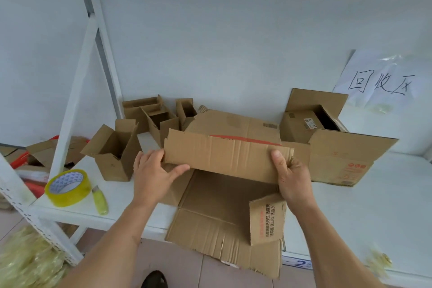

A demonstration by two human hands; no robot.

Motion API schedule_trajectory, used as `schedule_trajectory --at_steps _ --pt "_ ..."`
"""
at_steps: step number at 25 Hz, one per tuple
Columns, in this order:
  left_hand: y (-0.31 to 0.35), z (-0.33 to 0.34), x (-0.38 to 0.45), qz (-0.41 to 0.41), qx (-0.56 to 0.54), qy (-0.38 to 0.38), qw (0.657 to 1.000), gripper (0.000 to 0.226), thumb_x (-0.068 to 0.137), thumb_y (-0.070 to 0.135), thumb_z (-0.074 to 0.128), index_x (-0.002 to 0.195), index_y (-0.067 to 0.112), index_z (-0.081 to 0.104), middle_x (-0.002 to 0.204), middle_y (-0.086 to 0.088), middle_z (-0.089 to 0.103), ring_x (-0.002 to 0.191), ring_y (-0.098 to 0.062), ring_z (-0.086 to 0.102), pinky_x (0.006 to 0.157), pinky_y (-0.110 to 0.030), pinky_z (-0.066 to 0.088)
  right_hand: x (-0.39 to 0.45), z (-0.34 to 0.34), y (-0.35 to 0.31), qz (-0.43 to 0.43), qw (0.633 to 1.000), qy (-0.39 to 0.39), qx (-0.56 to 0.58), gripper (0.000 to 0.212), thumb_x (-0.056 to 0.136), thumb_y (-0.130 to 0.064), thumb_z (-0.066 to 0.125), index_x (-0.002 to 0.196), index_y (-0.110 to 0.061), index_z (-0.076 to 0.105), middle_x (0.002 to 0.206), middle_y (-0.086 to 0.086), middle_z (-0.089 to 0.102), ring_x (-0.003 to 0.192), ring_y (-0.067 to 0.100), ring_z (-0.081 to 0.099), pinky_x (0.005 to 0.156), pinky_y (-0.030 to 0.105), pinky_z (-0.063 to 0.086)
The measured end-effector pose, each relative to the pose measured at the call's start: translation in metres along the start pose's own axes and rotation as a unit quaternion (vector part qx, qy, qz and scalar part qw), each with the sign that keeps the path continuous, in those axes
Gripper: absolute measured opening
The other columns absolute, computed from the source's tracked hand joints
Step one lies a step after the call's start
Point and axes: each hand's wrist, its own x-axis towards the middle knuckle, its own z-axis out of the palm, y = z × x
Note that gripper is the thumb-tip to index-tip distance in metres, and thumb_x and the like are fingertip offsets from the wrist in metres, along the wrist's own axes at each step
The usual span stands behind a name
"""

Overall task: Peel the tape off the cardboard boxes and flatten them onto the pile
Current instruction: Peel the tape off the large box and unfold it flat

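Cardboard box (224,196), opened out, on white shelf (350,206).
Light, stiff, creased; left hand (152,177) and right hand (292,177) grip raised flap (224,156) at its ends.

We see our two bare forearms, no sleeves reaching as far as the wrists. Our left hand (155,176) and right hand (291,176) wear no gloves, rings or watch; the nails are short and plain. Below our left forearm, at the bottom edge, the dark rounded toe of one shoe (154,279) shows.
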Motion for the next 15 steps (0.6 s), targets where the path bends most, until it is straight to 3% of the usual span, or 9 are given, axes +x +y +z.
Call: schedule_trajectory --at_steps 2,5,8,11,13,15 --pt "0.008 0.000 0.000 -0.009 -0.044 0.028 0.999 0.070 0.077 0.084 0.036 0.087 0.017 0.052 0.085 -0.002 0.057 0.102 -0.033 0.054 0.107 -0.053 0.033 -0.009 0.002 0.012 -0.023 0.998 0.033 -0.039 0.067 0.065 -0.067 0.067 0.111 -0.019 0.058 0.104 -0.007 0.066 0.105 0.019 0.064 0.079 0.027 0.051" --pt "0.011 0.000 0.003 -0.030 -0.047 0.016 0.998 0.062 0.080 0.073 0.040 0.090 0.014 0.055 0.088 -0.005 0.055 0.109 -0.038 0.047 0.090 -0.050 0.043 -0.007 -0.001 0.024 -0.016 0.993 -0.019 -0.117 0.109 0.057 -0.057 0.087 0.142 -0.024 0.028 0.137 -0.004 0.045 0.124 0.017 0.047 0.099 0.040 0.048" --pt "0.006 0.000 0.009 -0.045 -0.059 0.010 0.997 0.063 0.084 0.070 0.039 0.098 0.012 0.057 0.091 -0.009 0.057 0.115 -0.043 0.044 0.102 -0.056 0.036 -0.002 -0.009 0.029 0.018 0.974 -0.120 -0.190 0.110 0.065 -0.039 0.089 0.145 -0.034 0.014 0.133 -0.004 0.044 0.117 0.021 0.053 0.093 0.041 0.053" --pt "0.000 0.003 0.008 -0.028 -0.009 0.019 0.999 0.068 0.092 0.071 0.024 0.096 0.013 0.060 0.088 -0.006 0.061 0.109 -0.039 0.051 0.114 -0.056 0.022 0.000 -0.017 0.036 0.030 0.954 -0.204 -0.218 0.115 0.067 -0.040 0.086 0.149 -0.040 0.006 0.148 -0.004 0.035 0.134 0.020 0.041 0.111 0.043 0.040" --pt "0.003 0.003 0.011 -0.047 0.035 -0.007 0.998 0.079 0.093 0.070 0.007 0.106 0.015 0.062 0.114 -0.010 0.064 0.126 -0.037 0.043 0.118 -0.054 0.014 -0.002 -0.021 0.037 -0.003 0.930 -0.264 -0.257 0.114 0.072 -0.036 0.082 0.152 -0.038 0.001 0.160 -0.013 0.013 0.147 0.015 0.018 0.120 0.039 0.023" --pt "0.011 0.006 0.016 -0.085 0.054 -0.046 0.994 0.088 0.092 0.070 -0.003 0.129 0.017 0.056 0.151 -0.006 0.040 0.147 -0.030 0.013 0.119 -0.050 0.000 -0.005 -0.025 0.032 -0.055 0.910 -0.296 -0.285 0.102 0.081 -0.024 0.075 0.154 -0.037 0.004 0.158 -0.024 0.002 0.148 0.010 0.005 0.120 0.032 0.015"
